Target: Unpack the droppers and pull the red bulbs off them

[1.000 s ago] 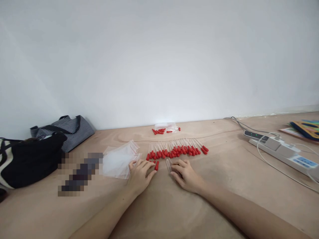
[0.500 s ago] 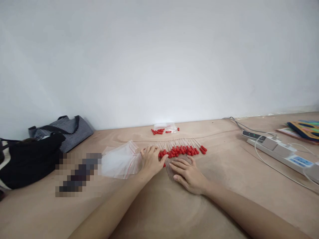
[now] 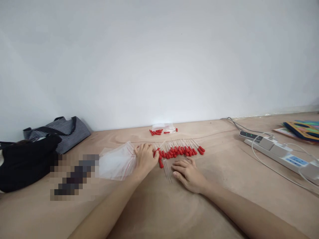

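Note:
A row of clear glass droppers with red rubber bulbs [image 3: 181, 151] lies across the wooden tabletop [image 3: 224, 186]. My left hand [image 3: 144, 157] rests at the row's left end, fingers curled over a few droppers there. Flat on the table just in front of the row lies my right hand [image 3: 188, 172], fingers stretched out, next to a few clear dropper tubes [image 3: 167, 171]. A stack of clear zip bags with red seals [image 3: 116, 161] lies to the left of my left hand.
A small bag with loose red bulbs [image 3: 161, 129] sits by the wall. Striped and black bags [image 3: 37, 146] stand at the left, beside a blurred patch. A white power strip with cables [image 3: 279, 151] and colourful books [image 3: 301, 129] lie at the right.
My left hand moved forward from the near side of the row onto its left end and curled its fingers. The right hand stayed flat, shifting slightly.

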A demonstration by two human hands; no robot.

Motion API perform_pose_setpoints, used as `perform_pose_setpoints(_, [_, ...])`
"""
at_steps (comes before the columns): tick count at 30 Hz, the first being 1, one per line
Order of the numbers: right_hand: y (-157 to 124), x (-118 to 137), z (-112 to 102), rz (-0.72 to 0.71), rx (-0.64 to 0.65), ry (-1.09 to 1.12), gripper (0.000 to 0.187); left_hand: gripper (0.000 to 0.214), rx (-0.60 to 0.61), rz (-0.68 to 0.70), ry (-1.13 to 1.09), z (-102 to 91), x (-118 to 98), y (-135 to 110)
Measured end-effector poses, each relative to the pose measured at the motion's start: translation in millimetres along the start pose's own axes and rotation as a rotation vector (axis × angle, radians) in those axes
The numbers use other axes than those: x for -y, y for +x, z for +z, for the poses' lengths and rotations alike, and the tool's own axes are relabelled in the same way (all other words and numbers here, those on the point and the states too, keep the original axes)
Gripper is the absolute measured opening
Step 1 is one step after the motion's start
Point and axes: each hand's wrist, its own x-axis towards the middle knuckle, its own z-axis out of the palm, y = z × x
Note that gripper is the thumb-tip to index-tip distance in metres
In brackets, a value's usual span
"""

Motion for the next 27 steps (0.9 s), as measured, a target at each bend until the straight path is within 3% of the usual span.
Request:
perform_pose_setpoints(4, [1, -5, 4, 0.01, -0.29, -0.052, 0.03, 0.012, -0.038, 0.154, -0.149, -22.1, 10, -27])
perform_pose_setpoints(6, [2, -5, 5, -0.036, -0.365, -0.106, 0.036, 0.011, -0.014, 0.231, -0.227, -27.3, 9, -42])
perform_pose_setpoints(9, [3, -1, 6, -0.125, -0.343, -0.156, 0.036, 0.011, 0.013, 0.298, -0.306, -26.9, 3, -56])
perform_pose_setpoints(14, [5, 3, 12, -0.213, -0.302, -0.125, 0.018, 0.013, 0.059, 0.333, -0.352, -18.7, -5, -60])
perform_pose_setpoints(27, [4, 5, 11, -0.25, -0.269, -0.216, 0.026, 0.01, 0.043, 0.358, -0.354, -9.7, -10, -60])
